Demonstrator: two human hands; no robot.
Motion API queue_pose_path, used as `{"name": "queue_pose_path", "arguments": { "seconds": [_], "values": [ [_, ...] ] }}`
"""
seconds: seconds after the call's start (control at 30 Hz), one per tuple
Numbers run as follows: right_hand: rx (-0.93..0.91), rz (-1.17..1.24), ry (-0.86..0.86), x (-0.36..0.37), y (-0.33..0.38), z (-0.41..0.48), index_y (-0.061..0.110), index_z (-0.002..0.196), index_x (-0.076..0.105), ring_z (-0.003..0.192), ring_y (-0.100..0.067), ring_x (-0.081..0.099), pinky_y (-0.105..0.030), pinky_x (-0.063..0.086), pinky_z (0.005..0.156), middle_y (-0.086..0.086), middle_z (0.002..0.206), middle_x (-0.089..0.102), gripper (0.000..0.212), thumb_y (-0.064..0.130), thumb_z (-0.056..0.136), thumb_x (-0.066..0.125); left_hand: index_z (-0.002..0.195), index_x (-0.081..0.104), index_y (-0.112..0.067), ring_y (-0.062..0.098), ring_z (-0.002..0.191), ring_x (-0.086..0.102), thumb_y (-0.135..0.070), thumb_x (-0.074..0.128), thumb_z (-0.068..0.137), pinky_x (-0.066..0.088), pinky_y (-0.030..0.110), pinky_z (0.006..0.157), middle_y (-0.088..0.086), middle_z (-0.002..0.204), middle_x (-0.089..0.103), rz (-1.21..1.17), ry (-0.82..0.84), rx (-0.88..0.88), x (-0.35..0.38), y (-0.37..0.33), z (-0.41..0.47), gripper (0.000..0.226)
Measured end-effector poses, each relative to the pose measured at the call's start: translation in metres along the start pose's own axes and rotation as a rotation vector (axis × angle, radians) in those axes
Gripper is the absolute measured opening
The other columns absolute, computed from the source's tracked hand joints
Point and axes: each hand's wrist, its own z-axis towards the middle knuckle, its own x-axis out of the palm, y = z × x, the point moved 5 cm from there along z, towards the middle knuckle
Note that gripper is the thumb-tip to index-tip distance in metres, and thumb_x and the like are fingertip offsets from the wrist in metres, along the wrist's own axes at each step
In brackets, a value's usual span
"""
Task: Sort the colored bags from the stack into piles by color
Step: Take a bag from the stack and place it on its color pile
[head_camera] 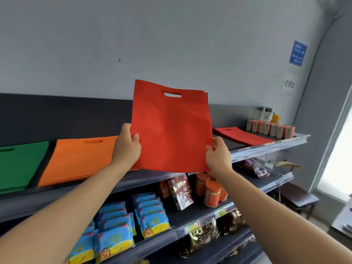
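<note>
Red bag point(171, 128) upright, handle slot up, between both hands.

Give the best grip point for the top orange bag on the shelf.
Pinch the orange bag at its near edge, coming from the front of the shelf. It lies flat with the handle slot at the far side by the back panel, so the near edge is likely the easier free lip. The left hand and right hand pinch the red bag.
</note>
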Motion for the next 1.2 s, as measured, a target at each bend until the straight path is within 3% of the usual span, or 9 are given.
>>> {"name": "queue_pose_path", "arguments": {
  "seconds": [0.13,0.23,0.43,0.63,0.8,0.87,1.03,1.2],
  "values": [
    [0.032,0.004,-0.054,-0.028,-0.034,0.032,0.020,0.125,0.050,0.103,-0.028,0.060,-0.045,0.050,0.089,-0.002,0.118,0.062,0.029,0.019,0.097,0.044,0.135,0.040,-0.010,0.012,0.069,0.048,-0.014,0.036,0.101,0.043,0.037,0.072,0.005,0.101,0.053,-0.016,0.063,-0.010,0.062,-0.015,0.014,0.034],
    [0.046,0.014,-0.083,-0.046,-0.060,0.061,0.023,0.126,0.050,0.104,-0.027,0.060,-0.044,0.051,0.087,-0.001,0.122,0.062,0.029,0.020,0.097,0.044,0.138,0.037,-0.012,0.013,0.071,0.050,-0.016,0.035,0.101,0.045,0.039,0.070,0.007,0.111,0.056,-0.018,0.109,-0.012,0.111,-0.022,0.028,0.037],
    [0.057,-0.015,-0.159,-0.071,-0.109,0.127,0.024,0.128,0.050,0.105,-0.027,0.059,-0.044,0.050,0.088,-0.003,0.121,0.062,0.031,0.023,0.098,0.043,0.139,0.034,-0.013,0.017,0.066,0.049,-0.017,0.033,0.101,0.040,0.033,0.059,0.010,0.106,0.057,-0.050,0.146,0.004,0.207,-0.031,0.058,0.038],
    [0.038,-0.020,-0.111,-0.084,-0.148,0.198,0.030,0.134,0.042,0.085,-0.023,0.064,-0.045,0.054,0.080,0.000,0.103,0.066,0.045,0.017,0.090,0.042,0.140,0.034,-0.011,0.021,0.083,0.051,-0.015,0.034,0.102,0.039,0.035,0.070,0.008,0.112,0.054,-0.037,0.145,0.016,0.297,-0.048,0.096,0.038],
    [0.056,-0.050,-0.084,-0.096,-0.182,0.252,0.030,0.140,0.037,0.103,-0.024,0.060,-0.047,0.050,0.090,-0.001,0.121,0.062,0.055,0.010,0.089,0.038,0.144,0.029,-0.013,0.025,0.093,0.054,-0.016,0.034,0.102,0.044,0.038,0.079,0.010,0.126,0.051,-0.023,0.156,-0.013,0.358,-0.055,0.114,0.043],
    [0.062,-0.055,-0.077,-0.102,-0.197,0.273,0.029,0.141,0.036,0.104,-0.025,0.059,-0.047,0.050,0.092,-0.002,0.122,0.060,0.054,0.010,0.090,0.037,0.143,0.031,-0.012,0.030,0.096,0.057,-0.016,0.034,0.101,0.044,0.037,0.076,0.012,0.126,0.053,-0.017,0.165,-0.018,0.382,-0.056,0.121,0.042],
    [0.072,-0.071,-0.048,-0.118,-0.232,0.326,0.027,0.139,0.036,0.092,-0.025,0.061,-0.045,0.053,0.084,-0.001,0.111,0.060,0.049,0.011,0.093,0.038,0.141,0.032,-0.010,0.030,0.085,0.057,-0.015,0.034,0.101,0.040,0.034,0.067,0.015,0.116,0.056,0.017,0.184,-0.030,0.440,-0.066,0.134,0.040],
    [0.042,-0.077,-0.010,-0.142,-0.262,0.382,0.024,0.133,0.041,0.086,-0.020,0.061,-0.036,0.053,0.075,0.006,0.108,0.056,0.042,0.010,0.094,0.043,0.141,0.031,-0.011,0.035,0.098,0.058,-0.016,0.034,0.101,0.044,0.038,0.074,0.015,0.120,0.055,0.043,0.162,-0.095,0.492,-0.076,0.141,0.040]
  ]
}}
